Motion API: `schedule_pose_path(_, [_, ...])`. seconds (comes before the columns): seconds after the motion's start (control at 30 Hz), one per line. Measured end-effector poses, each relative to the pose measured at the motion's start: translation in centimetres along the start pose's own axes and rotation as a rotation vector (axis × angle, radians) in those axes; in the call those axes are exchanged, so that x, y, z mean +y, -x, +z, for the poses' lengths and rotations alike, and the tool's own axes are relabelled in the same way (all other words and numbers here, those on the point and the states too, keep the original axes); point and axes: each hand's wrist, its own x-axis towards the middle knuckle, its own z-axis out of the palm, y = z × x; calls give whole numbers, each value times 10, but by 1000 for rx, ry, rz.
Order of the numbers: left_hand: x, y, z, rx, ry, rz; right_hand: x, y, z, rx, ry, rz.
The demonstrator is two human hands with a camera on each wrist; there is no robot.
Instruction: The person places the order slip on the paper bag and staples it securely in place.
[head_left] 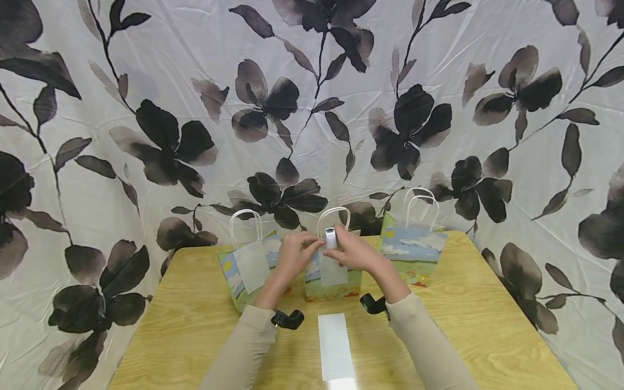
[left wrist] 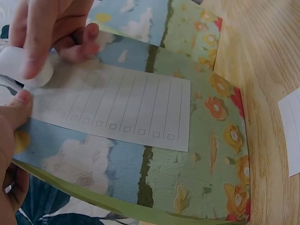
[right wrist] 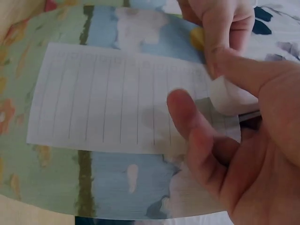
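Note:
A paper gift bag (head_left: 312,292), printed with sky and flowers, stands in the middle of the table in the head view. Against its front lies a lined checklist slip (left wrist: 117,103) with small square boxes. My left hand (head_left: 296,253) pinches the bag's top edge together with the slip, thumb on the front. In my right hand (head_left: 356,250) is a small white stapler (head_left: 331,238), its head over the slip's top end. The right wrist view shows the thumb on top of the stapler, with the other fingers curled below it.
Similar bags with white handles stand on either side: the left bag (head_left: 234,271) has a slip (head_left: 252,265) on its front, the right bag (head_left: 414,249) is farther back. Another lined slip (head_left: 334,346) lies on the wooden table (head_left: 463,336). A floral cloth (head_left: 361,146) hangs behind.

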Motion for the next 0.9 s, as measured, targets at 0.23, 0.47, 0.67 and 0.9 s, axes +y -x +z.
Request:
schedule_pose_path(0.23, [0,0,-1,-12,-13,-19,4,1,1,-17,-150,-33])
schedule_pose_path(0.47, [2,1,0,-15,-3,4,18,-1,3,50,-295,-99])
schedule_pose_path(0.67, [2,0,1,-4,-5,24,22,-2,10,134,-319,-154])
schedule_pose_path(0.9, [1,-1,1,7,-10,40,27,-6,20,285,-268,-209])
